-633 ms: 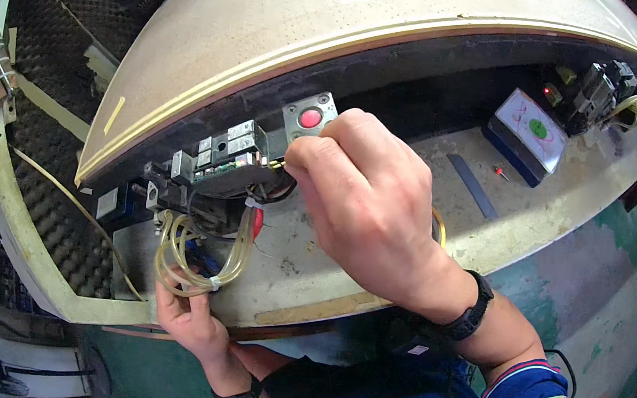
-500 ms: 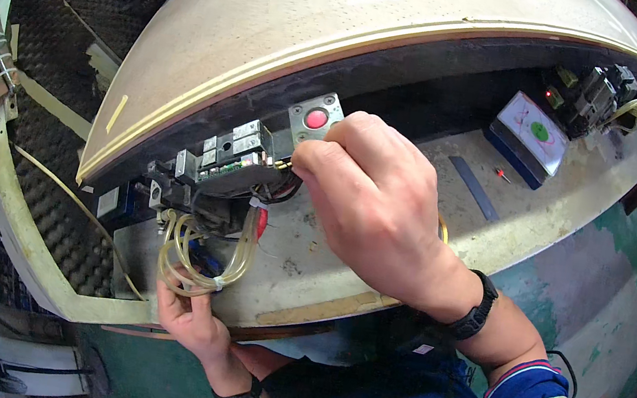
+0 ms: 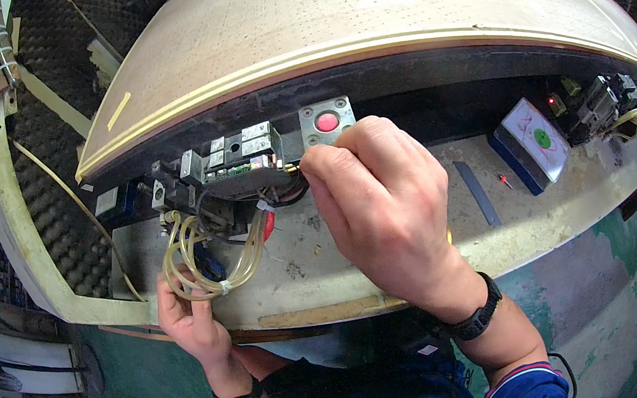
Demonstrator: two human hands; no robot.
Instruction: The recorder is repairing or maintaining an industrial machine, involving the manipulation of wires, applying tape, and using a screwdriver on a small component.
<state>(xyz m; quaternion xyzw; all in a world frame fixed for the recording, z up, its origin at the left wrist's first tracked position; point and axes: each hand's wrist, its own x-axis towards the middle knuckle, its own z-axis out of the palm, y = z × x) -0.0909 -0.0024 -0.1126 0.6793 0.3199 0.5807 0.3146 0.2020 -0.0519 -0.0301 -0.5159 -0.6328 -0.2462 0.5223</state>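
Observation:
A mechanical assembly (image 3: 240,171) with metal blocks, a small green circuit board and wires sits at the bench's left part. At its right end is a square metal plate (image 3: 315,108) with corner screws and a round pinkish-red centre (image 3: 327,122). My right hand (image 3: 384,201) is closed against the plate's lower right edge; its fingertips are partly hidden, and so is whatever they grip. A bit of yellow shows behind that hand. Below the assembly hang loops of clear yellowish tubing (image 3: 248,258), bound with a tie. My left hand (image 3: 193,324) has its fingers curled at the bottom of these loops.
Rightward on the bench (image 3: 306,284) lie a flat grey strip (image 3: 477,194), a small red-tipped piece (image 3: 505,180) and a blue box with a white top (image 3: 531,144). Another assembly (image 3: 600,105) stands beyond. A large pale curved panel (image 3: 363,8) overhangs the back.
The assembly and its plate have shifted slightly right, with my right hand moving along. The tubing loops have swung a little rightward; my left hand has barely moved.

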